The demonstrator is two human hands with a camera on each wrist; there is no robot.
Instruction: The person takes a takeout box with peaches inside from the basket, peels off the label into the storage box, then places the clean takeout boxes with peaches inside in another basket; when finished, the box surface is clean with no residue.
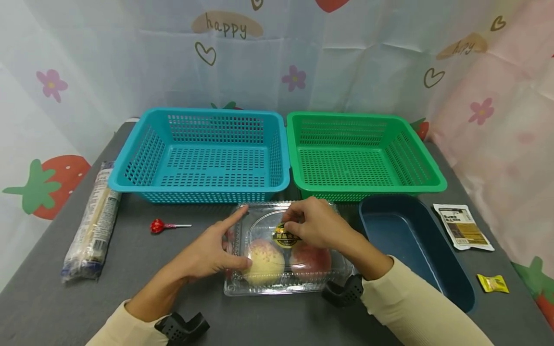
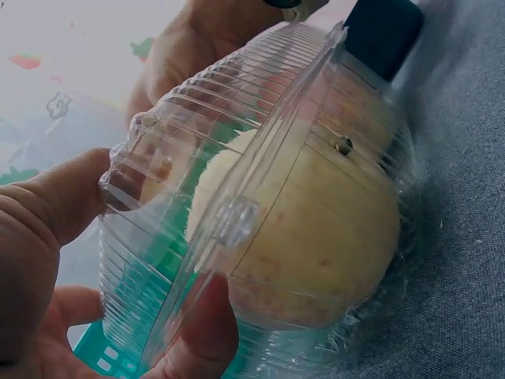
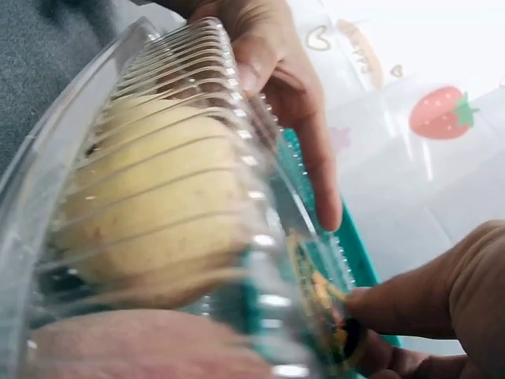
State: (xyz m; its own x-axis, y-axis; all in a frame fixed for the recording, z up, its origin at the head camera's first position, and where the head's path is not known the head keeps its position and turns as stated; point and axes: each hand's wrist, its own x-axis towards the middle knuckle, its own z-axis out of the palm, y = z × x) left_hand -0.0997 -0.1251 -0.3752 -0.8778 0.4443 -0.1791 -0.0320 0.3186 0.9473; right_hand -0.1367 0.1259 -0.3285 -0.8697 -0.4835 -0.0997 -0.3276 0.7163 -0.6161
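Clear ribbed plastic forms the box (image 1: 265,221) at the centre of the head view, resting on the grey tabletop (image 1: 151,264), with a pale yellow fruit (image 1: 264,269) in its lower left part and a reddish fruit (image 1: 312,264) beside it in the lower right. On the lid, just above the gap between the two, sits a round black-and-gold sticker (image 1: 284,236). The left hand (image 1: 212,252) is at the box's left end, thumb and forefinger stretched well apart, the forefinger reaching the upper left corner and the thumb lying over the lid beside the yellow fruit. The right hand (image 1: 318,223) comes in from the lower right, its fingers bent, and pinches the sticker's edge between thumb and finger; the right wrist view shows this contact close up. Behind the box, a blue basket (image 1: 216,166) stands upper left of centre and a green basket (image 1: 344,166) upper right, side by side. At the right, near the box, lies a dark blue tray (image 1: 398,230), with a white packet (image 1: 463,227) and a small yellow wrapper (image 1: 493,283) farther right. On the left are a red lollipop (image 1: 157,226) and, nearer the frame's edge, a long wrapped package (image 1: 93,226).
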